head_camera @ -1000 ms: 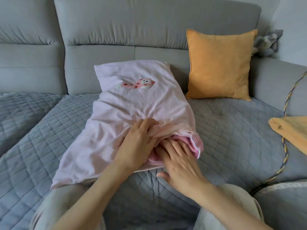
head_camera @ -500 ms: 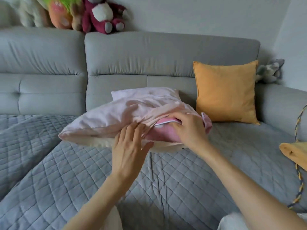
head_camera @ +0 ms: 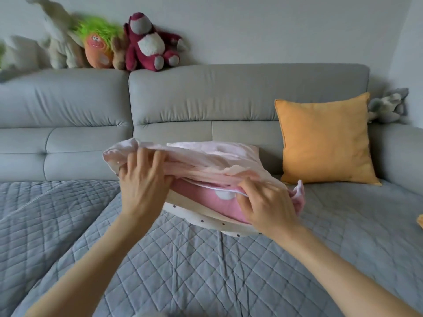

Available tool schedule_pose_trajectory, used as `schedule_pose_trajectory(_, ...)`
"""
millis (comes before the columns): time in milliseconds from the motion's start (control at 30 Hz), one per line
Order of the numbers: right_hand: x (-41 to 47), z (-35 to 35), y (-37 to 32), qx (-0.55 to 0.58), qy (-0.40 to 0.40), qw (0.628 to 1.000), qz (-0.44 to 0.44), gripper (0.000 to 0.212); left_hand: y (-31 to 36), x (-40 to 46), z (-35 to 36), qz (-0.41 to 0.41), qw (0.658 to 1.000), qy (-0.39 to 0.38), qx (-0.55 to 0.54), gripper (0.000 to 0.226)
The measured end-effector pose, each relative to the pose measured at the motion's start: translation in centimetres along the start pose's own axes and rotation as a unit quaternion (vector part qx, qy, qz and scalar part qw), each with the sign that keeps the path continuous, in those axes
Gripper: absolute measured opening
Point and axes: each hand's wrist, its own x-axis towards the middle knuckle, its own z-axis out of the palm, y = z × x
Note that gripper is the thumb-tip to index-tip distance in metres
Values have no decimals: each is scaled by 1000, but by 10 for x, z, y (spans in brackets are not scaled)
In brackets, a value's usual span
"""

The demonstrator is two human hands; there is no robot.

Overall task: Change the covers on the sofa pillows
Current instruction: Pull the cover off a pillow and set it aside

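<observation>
Since half a second ago, the left hand (head_camera: 143,186) has risen from below the pillow (head_camera: 212,202) to grip the pale pink cover (head_camera: 201,161) at its left edge. Held above the quilted sofa seat (head_camera: 183,259), the pillow shows darker pink at the opening, where the right hand (head_camera: 267,207) pinches the cover's edge. An orange cushion (head_camera: 325,143) leans against the backrest nearby.

Left hand (head_camera: 142,188), right hand (head_camera: 267,207) grip pale pink cover (head_camera: 206,161) over pillow (head_camera: 206,200).

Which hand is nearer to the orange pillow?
The right hand. It grips the pink cover just left of the orange pillow; the left hand holds the cover's far end.
</observation>
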Motion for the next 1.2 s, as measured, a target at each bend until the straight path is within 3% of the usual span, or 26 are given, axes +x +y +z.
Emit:
schedule_pose_trajectory(100, -24, -6, 11, -5, 32, 999, -6, 25, -9, 18, -5, 7, 999, -43, 7, 29)
schedule_pose_trajectory(200, -59, -9, 19, -4, 44, 999, 2, 30, -29, 37, 15, -53, 980, -192, 20, 23)
schedule_pose_trajectory(267, -86, -8, 28, -14, 16, 1000, 4, 27, -32, 35, 28, -107, 945, -303, -60, 19)
schedule_pose_trajectory(333, -113, -9, 42, -25, -26, 999, 15, 27, -19, 9, 42, -154, 905, -363, -160, 9)
schedule_pose_trajectory(400, -133, -17, 49, -7, -91, 994, 64, 42, -2, -27, 55, -217, 853, -402, -255, 26)
schedule_pose_trajectory(467, -145, -26, 44, 30, -146, 979, 138, 47, 7, -53, 52, -267, 802, -420, -331, 21)
schedule_pose_trajectory(533, -137, -35, 25, 70, -162, 964, 201, 29, 4, -62, 42, -293, 772, -428, -368, 27)
schedule_pose_trajectory(667, -91, -40, -51, 165, -125, 959, 191, 14, -3, -76, 14, -328, 705, -435, -454, 22)
schedule_pose_trajectory(767, -79, -23, -116, 171, -155, 960, 160, 39, -7, -85, -1, -316, 698, -428, -479, 12)
schedule_pose_trajectory(833, -86, -5, -139, 88, -219, 959, 157, 71, -14, -94, -10, -280, 689, -432, -510, 26)
schedule_pose_trajectory(867, -90, 2, -143, 47, -237, 957, 159, 76, -17, -99, -14, -257, 689, -437, -519, 26)
schedule_pose_trajectory(900, -92, 7, -144, 21, -240, 957, 163, 72, -20, -104, -17, -228, 699, -444, -512, 24)
schedule_pose_trajectory(967, -95, 15, -141, 14, -219, 962, 163, 63, -24, -111, -19, -171, 765, -448, -430, 30)
schedule_pose_trajectory(1033, -98, 19, -138, 62, -190, 967, 161, 48, -25, -115, -12, -182, 804, -424, -374, 35)
schedule_pose_trajectory(1133, -95, 18, -129, 212, -173, 938, 212, 25, -18, -110, -6, -281, 748, -397, -452, 13)
schedule_pose_trajectory(1200, -89, 15, -122, 247, -181, 926, 220, 28, -12, -103, -2, -342, 718, -382, -471, 8)
